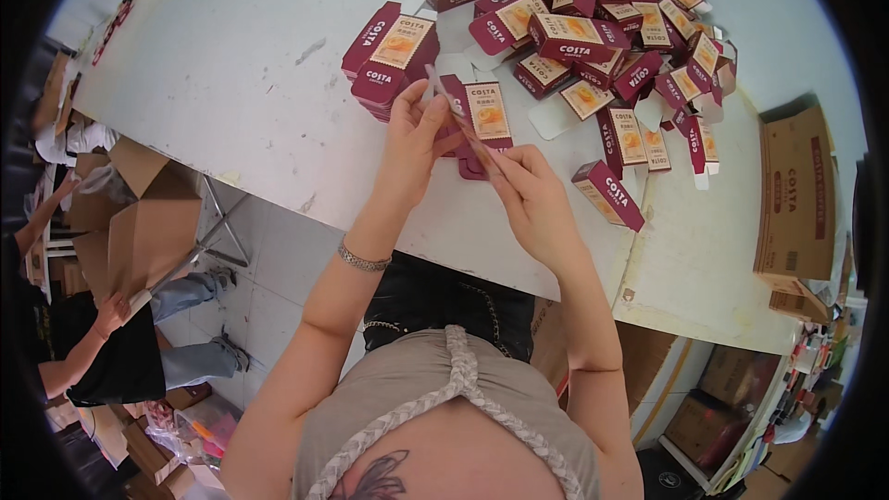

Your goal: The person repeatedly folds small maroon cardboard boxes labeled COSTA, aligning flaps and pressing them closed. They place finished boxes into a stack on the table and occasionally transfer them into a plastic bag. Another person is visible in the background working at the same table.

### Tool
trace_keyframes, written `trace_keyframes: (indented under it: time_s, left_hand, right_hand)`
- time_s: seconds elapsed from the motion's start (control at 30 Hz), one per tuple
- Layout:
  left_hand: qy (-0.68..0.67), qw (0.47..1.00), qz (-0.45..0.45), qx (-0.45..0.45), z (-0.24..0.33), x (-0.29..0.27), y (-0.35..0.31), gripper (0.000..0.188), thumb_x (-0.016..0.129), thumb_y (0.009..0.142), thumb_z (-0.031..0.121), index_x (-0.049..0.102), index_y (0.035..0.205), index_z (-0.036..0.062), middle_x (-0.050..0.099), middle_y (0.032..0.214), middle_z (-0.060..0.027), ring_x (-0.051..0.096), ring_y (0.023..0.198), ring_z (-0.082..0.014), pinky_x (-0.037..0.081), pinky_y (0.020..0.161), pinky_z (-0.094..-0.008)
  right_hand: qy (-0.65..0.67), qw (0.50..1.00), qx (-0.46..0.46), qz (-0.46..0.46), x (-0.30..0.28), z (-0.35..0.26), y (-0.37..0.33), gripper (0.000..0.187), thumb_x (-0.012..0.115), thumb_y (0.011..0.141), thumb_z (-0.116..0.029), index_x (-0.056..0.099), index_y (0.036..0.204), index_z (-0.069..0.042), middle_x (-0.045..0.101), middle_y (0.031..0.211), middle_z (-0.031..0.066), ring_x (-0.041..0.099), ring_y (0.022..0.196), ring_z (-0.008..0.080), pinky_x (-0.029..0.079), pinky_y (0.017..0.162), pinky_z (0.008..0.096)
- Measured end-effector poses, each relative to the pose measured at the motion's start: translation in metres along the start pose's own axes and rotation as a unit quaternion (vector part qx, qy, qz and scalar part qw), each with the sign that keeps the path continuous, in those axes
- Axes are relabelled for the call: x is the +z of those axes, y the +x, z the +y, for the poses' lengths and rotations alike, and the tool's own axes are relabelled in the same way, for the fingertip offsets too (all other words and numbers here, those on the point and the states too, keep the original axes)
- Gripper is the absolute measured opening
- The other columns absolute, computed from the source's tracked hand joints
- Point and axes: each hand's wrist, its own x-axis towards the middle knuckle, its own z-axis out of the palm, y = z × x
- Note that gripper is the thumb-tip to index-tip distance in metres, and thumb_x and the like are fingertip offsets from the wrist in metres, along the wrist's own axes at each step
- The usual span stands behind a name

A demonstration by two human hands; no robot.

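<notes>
Between my hands, above the white table [306, 120], a flat maroon carton [469, 133] is turned nearly edge-on. My left hand [419, 137] pinches its upper end, and my right hand [530, 193] grips its lower edge. Just beyond my left hand stands a stack of flat maroon cartons [394, 54] with cream-and-orange panels. More flat cartons [489, 111] lie right behind the one I hold, partly covered by it and my fingers. To the right of my right hand, a folded carton [607, 194] rests on its own.
A heap of folded maroon cartons [579, 37] fills the table's far right. A brown cardboard box [792, 194] stands at the right side. On the left, another person [102, 352] is beside an open cardboard box [153, 231] and a metal-legged stand [222, 222].
</notes>
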Motion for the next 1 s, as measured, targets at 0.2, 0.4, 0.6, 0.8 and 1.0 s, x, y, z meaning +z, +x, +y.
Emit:
trace_keyframes:
  time_s: [0.2, 0.4, 0.6, 0.8, 1.0]
  left_hand:
    - [-0.085, 0.988, -0.113, -0.065, -0.002, 0.008, -0.007, 0.025, 0.045, 0.098, 0.024, 0.050, 0.114, 0.0045, 0.062, 0.097, -0.0045, 0.060, 0.089, -0.0153, 0.050, 0.082, -0.0323]
    - [0.039, 0.989, -0.119, -0.081, 0.013, 0.018, -0.027, 0.036, 0.043, 0.095, 0.020, 0.046, 0.126, 0.0002, 0.060, 0.111, -0.0110, 0.060, 0.100, -0.0174, 0.047, 0.088, -0.0313]
    - [0.131, 0.969, -0.170, 0.126, 0.011, 0.028, -0.053, 0.059, 0.048, 0.093, 0.024, 0.024, 0.142, -0.0005, 0.052, 0.124, -0.0145, 0.056, 0.107, -0.0226, 0.044, 0.092, -0.0317]
    - [0.259, 0.926, -0.232, 0.151, 0.009, 0.015, -0.060, 0.070, 0.058, 0.091, 0.025, 0.015, 0.142, 0.0029, 0.050, 0.120, -0.0171, 0.054, 0.105, -0.0223, 0.043, 0.091, -0.0326]
    - [0.278, 0.926, -0.241, 0.083, 0.010, 0.018, -0.067, 0.046, 0.053, 0.094, 0.022, 0.027, 0.127, 0.0031, 0.055, 0.106, -0.0145, 0.059, 0.093, -0.0205, 0.047, 0.081, -0.0325]
  right_hand:
    - [-0.071, 0.995, -0.060, 0.026, -0.005, -0.005, -0.002, 0.040, 0.059, 0.085, -0.005, 0.051, 0.125, 0.000, 0.056, 0.102, 0.0134, 0.058, 0.089, 0.0272, 0.048, 0.077, 0.0338]
    - [-0.056, 0.991, -0.092, 0.080, 0.013, -0.017, 0.003, 0.075, 0.071, 0.079, -0.020, 0.031, 0.140, -0.003, 0.054, 0.110, 0.0167, 0.057, 0.098, 0.0283, 0.048, 0.083, 0.0350]
    - [0.068, 0.971, -0.066, 0.219, 0.014, -0.004, 0.010, 0.069, 0.067, 0.084, -0.027, 0.032, 0.140, -0.006, 0.053, 0.112, 0.0159, 0.055, 0.099, 0.0256, 0.048, 0.082, 0.0345]
    - [0.112, 0.972, -0.064, 0.199, 0.010, 0.009, -0.003, 0.030, 0.060, 0.090, -0.019, 0.056, 0.116, -0.005, 0.054, 0.107, 0.0138, 0.054, 0.095, 0.0224, 0.045, 0.081, 0.0301]
    - [0.215, 0.945, -0.098, 0.224, 0.012, 0.005, 0.005, 0.016, 0.058, 0.091, -0.016, 0.061, 0.098, -0.002, 0.059, 0.101, 0.0083, 0.056, 0.090, 0.0159, 0.045, 0.080, 0.0269]
